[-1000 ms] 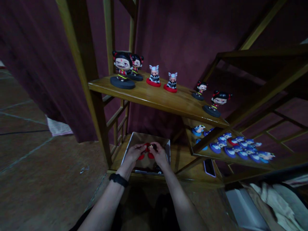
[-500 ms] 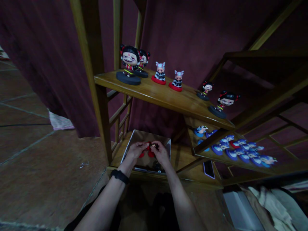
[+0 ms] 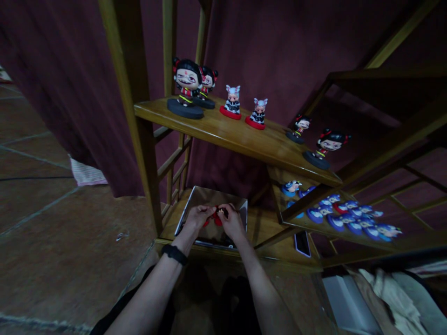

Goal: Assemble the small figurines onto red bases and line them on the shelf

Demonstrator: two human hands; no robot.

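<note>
Both hands meet over an open white-rimmed box on the lower shelf. Between them is a small red-and-black figurine, partly covered by the fingers. My right hand is closed around its dark-haired side. My left hand, below a black wristband, pinches at the red part on the other side; whether that is the same piece I cannot tell. More red shows beneath the fingers, and the box's floor is mostly hidden by my hands.
Above the box, a wooden shelf carries black-haired figurines and two silver-haired figurines on red bases. To the right stand several blue-purple figurines. A phone lies on the lower shelf. A wooden post rises at left.
The hands stay over the box with the figurine between them, the right fingers shifting slightly around it. The view has tilted a little.
</note>
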